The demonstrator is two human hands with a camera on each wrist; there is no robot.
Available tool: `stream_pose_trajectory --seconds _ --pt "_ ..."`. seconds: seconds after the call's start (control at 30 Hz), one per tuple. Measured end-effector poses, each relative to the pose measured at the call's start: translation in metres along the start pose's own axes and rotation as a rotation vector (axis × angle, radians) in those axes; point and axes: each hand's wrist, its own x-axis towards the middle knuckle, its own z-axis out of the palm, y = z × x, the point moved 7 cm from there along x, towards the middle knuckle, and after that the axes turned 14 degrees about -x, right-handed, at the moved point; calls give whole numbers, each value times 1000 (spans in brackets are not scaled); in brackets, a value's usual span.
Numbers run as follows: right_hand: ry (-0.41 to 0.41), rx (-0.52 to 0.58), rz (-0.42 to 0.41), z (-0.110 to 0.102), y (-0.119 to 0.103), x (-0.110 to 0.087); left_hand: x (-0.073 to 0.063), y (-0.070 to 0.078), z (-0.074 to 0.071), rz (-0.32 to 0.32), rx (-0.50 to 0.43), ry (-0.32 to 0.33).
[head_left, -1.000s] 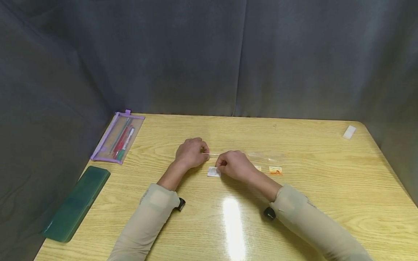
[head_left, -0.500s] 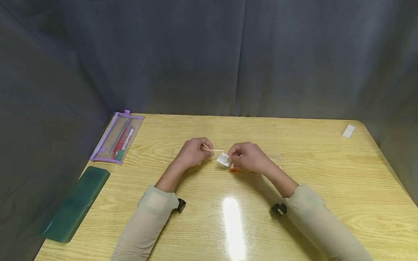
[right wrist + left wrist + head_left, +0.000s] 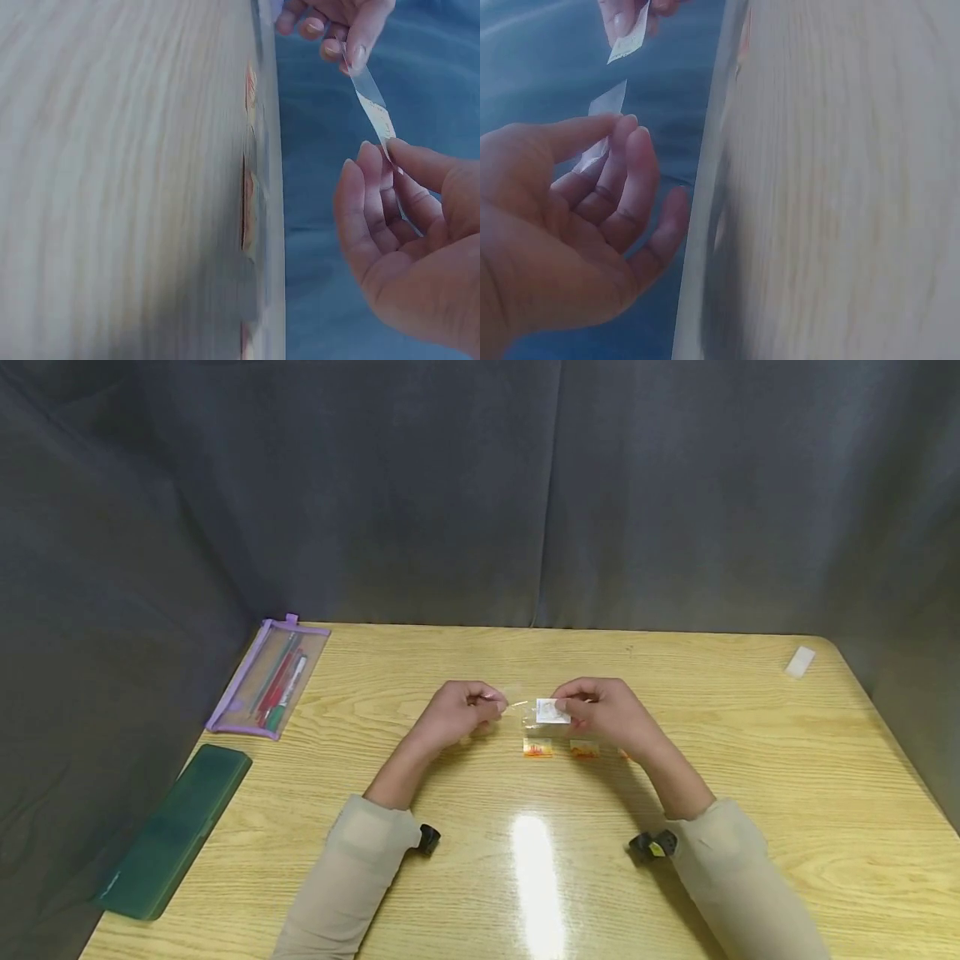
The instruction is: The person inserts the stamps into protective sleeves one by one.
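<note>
Between the thumb and fingers of my left hand (image 3: 457, 714) I pinch a small clear plastic sleeve (image 3: 609, 101). My right hand (image 3: 611, 714) pinches a small white stamp-like card (image 3: 548, 712) with faint print facing up. The card is above the table, close to the sleeve; in the left wrist view a gap shows between them, while in the right wrist view they overlap. Below the hands lie small orange and yellow cards, one on the left (image 3: 537, 748), one in the middle (image 3: 584, 749) and one partly hidden by my right wrist (image 3: 625, 754).
A clear pencil pouch (image 3: 270, 681) with purple edges lies at the table's back left, holding pens. Nearer stands a dark green case (image 3: 176, 831). A white eraser-like block (image 3: 800, 662) sits at the far right. Dark curtains enclose the back and sides.
My right hand has lifted the white card off the table and moved it to the right, uncovering the orange cards. My left hand has shifted slightly right, with the sleeve turned flatter.
</note>
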Motion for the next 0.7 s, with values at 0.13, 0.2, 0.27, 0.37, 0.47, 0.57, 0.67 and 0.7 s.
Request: stream_pose_trajectory --seconds 0.13,0.2,0.27,0.37,0.47,0.57,0.67,0.7 --pt "5 57 7 -4 10 -1 1 -1 5 -7 -19 1" --pt "-6 96 25 -4 15 -2 1 -2 6 -14 -29 1" --pt "-11 127 42 -5 18 -3 0 -4 7 -28 -48 -1" --pt "-6 147 60 -9 22 -5 -1 -6 9 -55 -68 -9" --pt "-1 156 60 -12 24 -7 0 -8 12 -72 -82 -18" --pt "-2 170 53 -14 26 -8 0 -9 16 -71 -81 -29" --pt "-3 190 49 -14 29 -9 -1 -8 19 -67 -60 -41" --pt "-3 195 48 -15 29 -9 -1 -8 20 -66 -58 -45"
